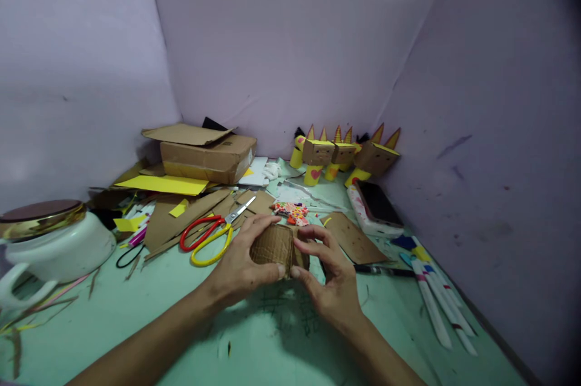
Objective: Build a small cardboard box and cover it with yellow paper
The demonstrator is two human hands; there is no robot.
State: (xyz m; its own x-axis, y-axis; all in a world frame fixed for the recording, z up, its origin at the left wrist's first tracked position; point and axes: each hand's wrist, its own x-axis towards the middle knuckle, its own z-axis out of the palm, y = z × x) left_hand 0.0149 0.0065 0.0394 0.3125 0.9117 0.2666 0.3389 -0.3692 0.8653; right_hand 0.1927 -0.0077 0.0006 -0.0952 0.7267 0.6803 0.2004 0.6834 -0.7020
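Between my two hands, just above the green tabletop, is a small brown cardboard box (273,248) with its ribbed inner side showing. My left hand (240,265) grips its left part, thumb on the near edge and fingers along the far side. With thumb and fingertips, my right hand (329,268) pinches the right edge near a fold. The fingers partly hide the box's far and right sides. Scissors (211,238) with one red and one yellow handle lie left of my left hand, blades pointing away. Beyond my hands is a colourful patterned scrap (292,213).
A cardboard carton (209,159) and yellow sheet (161,184) lie among scraps at the back left. A white lidded mug (63,250) stands left. Cardboard figures (318,153) with yellow horns stand behind. A phone (379,201), flat cardboard (356,238) and several white markers (433,304) lie right.
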